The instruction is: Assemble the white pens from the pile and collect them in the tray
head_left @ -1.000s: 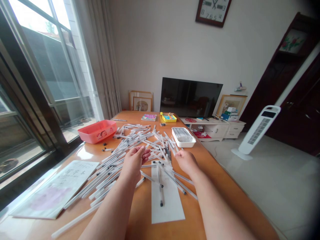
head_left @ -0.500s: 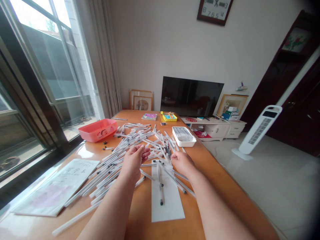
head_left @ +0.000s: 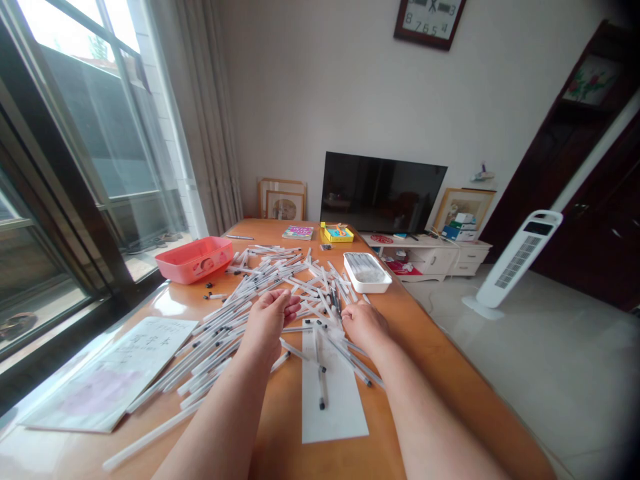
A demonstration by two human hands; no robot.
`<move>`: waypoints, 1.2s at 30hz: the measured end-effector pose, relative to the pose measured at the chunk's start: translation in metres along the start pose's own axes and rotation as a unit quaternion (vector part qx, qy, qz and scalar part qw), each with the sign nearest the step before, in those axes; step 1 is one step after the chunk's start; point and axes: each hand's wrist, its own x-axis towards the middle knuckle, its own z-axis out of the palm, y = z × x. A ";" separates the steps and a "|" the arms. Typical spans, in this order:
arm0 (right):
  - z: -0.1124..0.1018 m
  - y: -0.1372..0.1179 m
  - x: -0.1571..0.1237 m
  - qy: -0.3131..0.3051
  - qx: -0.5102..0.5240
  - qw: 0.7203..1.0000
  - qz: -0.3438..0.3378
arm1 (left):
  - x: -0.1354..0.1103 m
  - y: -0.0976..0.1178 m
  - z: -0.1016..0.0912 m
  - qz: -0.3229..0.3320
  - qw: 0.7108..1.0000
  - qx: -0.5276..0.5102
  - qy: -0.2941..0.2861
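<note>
My left hand [head_left: 271,319] is over the middle of a heap of clear pen barrels [head_left: 215,333], thumb and fingertips pressed together. Whatever it pinches is too small to make out. To its right, my right hand [head_left: 365,325] is closed with the fingers curled in, near the heap's right side. Its fingertips are partly hidden, and I cannot tell what is in them. A white paper sheet [head_left: 333,417] lies below and between the hands. On it rest a few clear pen tubes with black ends, among them one pen tube [head_left: 321,387] pointing towards me.
A red plastic basket [head_left: 195,261] stands left of the heap, with small black caps [head_left: 209,285] beside it. A white tray [head_left: 373,287] of slim tubes sits at the right edge. An exercise book [head_left: 110,380] lies front left. Farther back are a yellow box [head_left: 337,235] and a booklet [head_left: 299,233].
</note>
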 end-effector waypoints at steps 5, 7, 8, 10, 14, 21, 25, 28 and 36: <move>0.003 0.000 0.000 0.013 -0.004 1.000 0.022 | 0.000 -0.001 0.000 0.003 1.000 0.001 0.000; 0.005 -0.002 0.000 0.020 -0.003 1.000 0.009 | -0.001 -0.001 0.001 0.003 1.000 0.002 -0.001; 0.005 -0.002 0.000 0.019 -0.003 1.000 0.005 | -0.002 -0.001 0.001 0.002 1.000 0.002 -0.002; 0.005 -0.003 0.000 0.012 -0.004 1.000 0.014 | -0.002 -0.001 0.001 0.001 1.000 0.002 -0.002; 0.000 -0.006 -0.003 0.015 0.027 0.999 0.017 | -0.002 0.000 0.001 0.003 1.000 0.001 0.002; -0.005 -0.014 -0.010 -0.027 0.053 0.998 -0.030 | 0.000 -0.003 0.000 0.009 1.000 -0.003 -0.009; -0.003 -0.014 -0.010 -0.043 0.045 0.998 -0.023 | 0.000 -0.005 0.001 0.004 1.000 0.004 -0.017; 0.000 -0.016 -0.011 -0.045 0.044 0.998 -0.026 | -0.001 -0.005 0.002 -0.001 1.000 0.007 -0.021; -0.002 -0.022 -0.013 -0.020 0.051 0.997 -0.052 | -0.003 -0.006 0.004 -0.013 0.999 0.030 -0.016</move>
